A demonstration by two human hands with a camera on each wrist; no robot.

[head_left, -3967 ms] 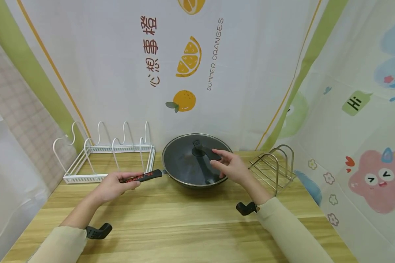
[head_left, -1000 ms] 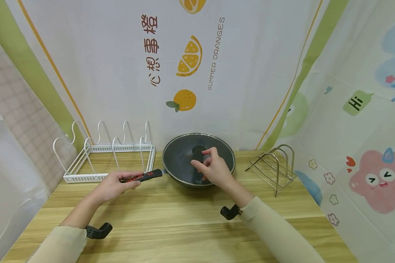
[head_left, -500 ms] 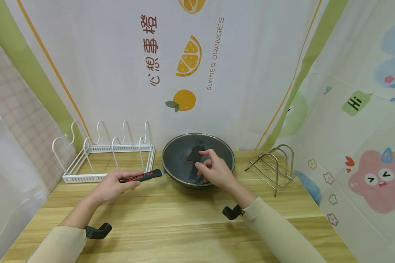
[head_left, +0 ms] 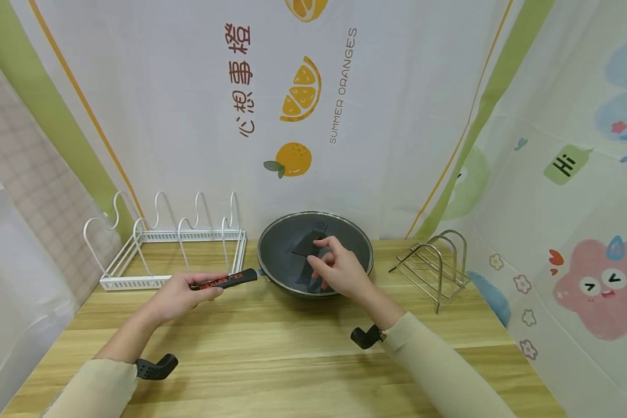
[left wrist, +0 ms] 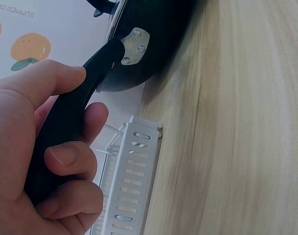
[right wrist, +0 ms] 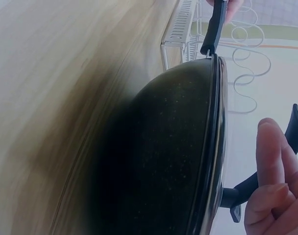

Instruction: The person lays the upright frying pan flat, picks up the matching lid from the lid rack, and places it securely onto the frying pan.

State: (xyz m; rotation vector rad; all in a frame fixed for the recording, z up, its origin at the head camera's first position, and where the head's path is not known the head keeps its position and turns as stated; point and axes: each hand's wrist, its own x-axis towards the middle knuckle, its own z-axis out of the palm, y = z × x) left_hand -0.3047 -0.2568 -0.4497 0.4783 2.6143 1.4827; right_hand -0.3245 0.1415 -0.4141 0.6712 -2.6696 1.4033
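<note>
A dark wok [head_left: 305, 295] stands on the table with a glass lid [head_left: 282, 238] over it. My left hand [head_left: 180, 299] grips the wok's black handle [head_left: 242, 278], thumb along one side and fingers curled beneath it, as the left wrist view shows. The lid has a black handle [head_left: 305, 247] that rises at a slant from its centre. My right hand [head_left: 342, 273] pinches the lower end of this lid handle between thumb and forefinger, the other fingers curled in. In the right wrist view, the thumb [right wrist: 270, 152] covers part of the lid handle [right wrist: 246, 190].
A white wire rack [head_left: 136, 283] with tall curved hooks stands left of the wok. To the right is a smaller metal wire rack [head_left: 439, 273]. Printed curtains [head_left: 386, 116] hang behind the wooden table [head_left: 271, 360].
My right hand has moved left from the lid's right side to near its middle, and the lid handle has swung from pointing right to pointing down-left. The left hand has stayed in place.
</note>
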